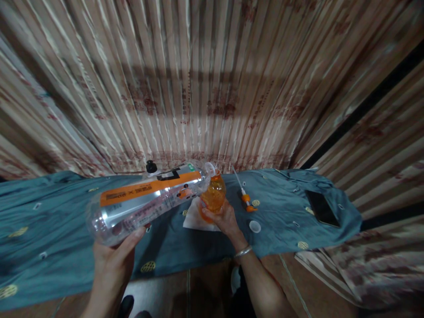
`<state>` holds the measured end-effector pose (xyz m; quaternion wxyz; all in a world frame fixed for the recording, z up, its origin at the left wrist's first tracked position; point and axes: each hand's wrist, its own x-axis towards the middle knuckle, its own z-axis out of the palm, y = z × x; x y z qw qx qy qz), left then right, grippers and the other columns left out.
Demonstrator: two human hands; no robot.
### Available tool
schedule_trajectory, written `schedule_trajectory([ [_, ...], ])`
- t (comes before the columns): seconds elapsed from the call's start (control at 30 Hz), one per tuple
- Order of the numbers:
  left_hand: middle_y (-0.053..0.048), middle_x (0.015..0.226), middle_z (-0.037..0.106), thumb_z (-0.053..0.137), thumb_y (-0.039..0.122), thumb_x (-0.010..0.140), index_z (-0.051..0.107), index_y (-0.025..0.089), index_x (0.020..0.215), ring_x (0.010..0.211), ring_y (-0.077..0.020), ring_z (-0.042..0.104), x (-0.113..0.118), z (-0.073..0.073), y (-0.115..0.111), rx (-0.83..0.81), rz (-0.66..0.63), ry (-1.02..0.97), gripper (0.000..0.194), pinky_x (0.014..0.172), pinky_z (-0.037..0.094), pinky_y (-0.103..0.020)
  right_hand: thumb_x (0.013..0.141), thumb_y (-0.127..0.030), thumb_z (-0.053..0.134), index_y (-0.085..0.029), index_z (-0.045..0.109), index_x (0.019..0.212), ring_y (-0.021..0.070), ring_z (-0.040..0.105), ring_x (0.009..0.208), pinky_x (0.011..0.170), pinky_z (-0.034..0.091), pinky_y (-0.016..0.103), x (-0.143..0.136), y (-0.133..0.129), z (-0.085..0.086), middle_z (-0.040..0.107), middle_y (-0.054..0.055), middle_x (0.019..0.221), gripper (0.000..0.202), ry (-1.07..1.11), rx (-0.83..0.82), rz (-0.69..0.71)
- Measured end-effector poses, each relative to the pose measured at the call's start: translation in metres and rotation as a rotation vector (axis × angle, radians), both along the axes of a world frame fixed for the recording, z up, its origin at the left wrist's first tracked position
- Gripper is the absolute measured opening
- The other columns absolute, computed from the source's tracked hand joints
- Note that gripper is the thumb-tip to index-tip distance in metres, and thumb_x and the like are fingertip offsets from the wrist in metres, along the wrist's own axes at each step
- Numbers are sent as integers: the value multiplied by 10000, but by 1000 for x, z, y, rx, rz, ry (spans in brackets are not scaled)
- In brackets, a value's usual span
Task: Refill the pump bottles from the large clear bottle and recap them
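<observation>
Tilted over the cloth, a large clear plastic bottle (149, 201) with an orange and silver label lies in my left hand (115, 256), whose fingers hold its base end. Its open mouth meets the top of an orange bottle (213, 194). My right hand (223, 216) is wrapped round the orange bottle, which stands upright on a white tissue (192, 218). An orange pump head (247, 201) with a long clear tube lies to the right of the orange bottle. Near it is a small white round cap (255, 226).
A teal patterned cloth (278, 221) covers the narrow table. A black phone (322, 207) lies at its right end. Behind the large bottle shows a black-topped item (151, 166). Striped curtains (198, 88) hang behind the table.
</observation>
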<state>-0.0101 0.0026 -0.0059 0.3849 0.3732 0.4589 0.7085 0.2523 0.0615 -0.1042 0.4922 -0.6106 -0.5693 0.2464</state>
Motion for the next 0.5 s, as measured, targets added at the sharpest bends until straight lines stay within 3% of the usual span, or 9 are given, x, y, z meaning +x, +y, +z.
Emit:
schedule_trajectory([
  [0.2,-63,955,867,1033,315,568,841,231,1141,916,-269,836,-2,-1,1,-13,-26,8,610,840,703,-331,703,-408,944,-269,761,1241,324,817,1140,1024,679,470,1,-1,3,867,49,1171,585,65,-57,22],
  [0.5,-51,890,854,1047,351,525,849,211,1087,823,-215,802,7,10,-3,-16,-1,-12,612,746,678,-254,717,-454,925,-257,741,1253,315,817,1146,1027,669,461,2,-1,0,854,75,1224,599,71,-55,40],
])
